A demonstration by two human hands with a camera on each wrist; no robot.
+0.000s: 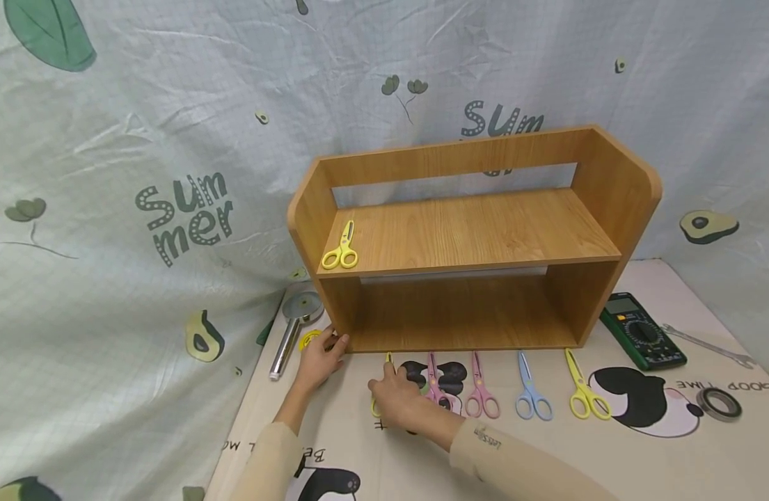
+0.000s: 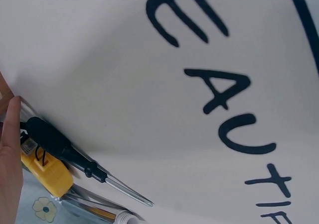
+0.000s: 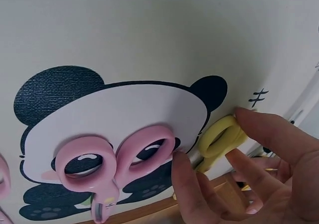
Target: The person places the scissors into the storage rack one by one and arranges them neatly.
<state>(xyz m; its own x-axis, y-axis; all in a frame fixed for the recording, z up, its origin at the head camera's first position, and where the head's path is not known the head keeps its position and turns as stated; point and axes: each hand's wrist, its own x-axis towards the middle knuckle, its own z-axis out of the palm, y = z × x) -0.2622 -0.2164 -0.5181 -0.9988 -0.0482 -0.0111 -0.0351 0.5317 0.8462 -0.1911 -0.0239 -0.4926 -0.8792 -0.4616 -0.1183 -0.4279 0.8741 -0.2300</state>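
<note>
My right hand (image 1: pixel 399 400) pinches the handles of yellow scissors (image 3: pixel 219 137) lying on the table. Beside them in the row are two pairs of pink scissors (image 1: pixel 434 383), light blue scissors (image 1: pixel 530 390) and another yellow pair (image 1: pixel 584 390). At the wooden shelf's (image 1: pixel 459 278) lower left front corner, my left hand (image 1: pixel 321 358) touches the edge with fingers extended. A yellow round object (image 1: pixel 309 339) is partly hidden behind that hand. More yellow scissors (image 1: pixel 342 247) rest on the shelf's upper board, at its left end.
Left of the shelf lies a chrome hand shower (image 1: pixel 296 327). A green multimeter (image 1: pixel 642 330), a wrench (image 1: pixel 710 346) and a black tape roll (image 1: pixel 719 403) lie on the right. The left wrist view shows a black-handled metal tool (image 2: pixel 55 139) and a yellow object (image 2: pixel 52 176).
</note>
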